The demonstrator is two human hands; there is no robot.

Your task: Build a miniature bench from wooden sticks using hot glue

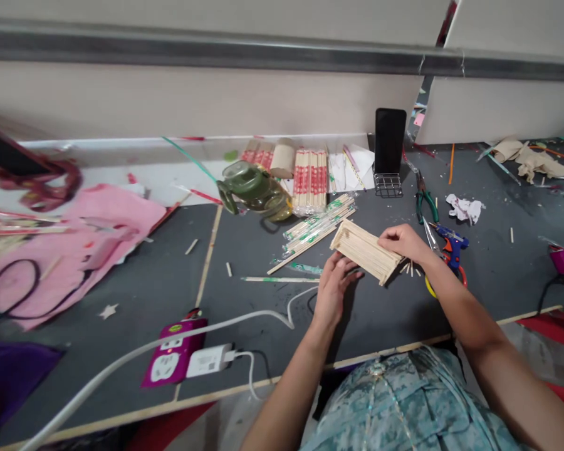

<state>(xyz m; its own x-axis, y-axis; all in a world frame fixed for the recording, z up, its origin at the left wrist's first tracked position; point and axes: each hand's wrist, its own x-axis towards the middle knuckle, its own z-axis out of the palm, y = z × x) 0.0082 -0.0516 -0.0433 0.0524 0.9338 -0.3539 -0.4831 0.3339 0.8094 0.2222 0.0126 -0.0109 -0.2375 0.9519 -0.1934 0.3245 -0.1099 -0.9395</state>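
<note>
A small frame of pale wooden sticks (364, 250), built like a shallow box, is tilted above the dark table. My right hand (402, 243) pinches its right end between thumb and fingers. Just below its left side is my left hand (334, 283), fingers apart; whether the fingertips touch the wood I cannot tell. Behind the frame lie wrapped chopsticks (317, 225) in a loose pile. Right of my right hand are a blue glue gun (452, 243) and scissors with red and yellow handles (463, 275), partly hidden by my forearm.
Green-handled pliers (425, 202), crumpled paper (465, 208) and a phone (390, 141) on a wire stand are farther back. A green-lidded bottle (256, 191) lies near chopstick bundles (310, 178). A white cable (244, 317) crosses the table past a purple power strip (175, 351).
</note>
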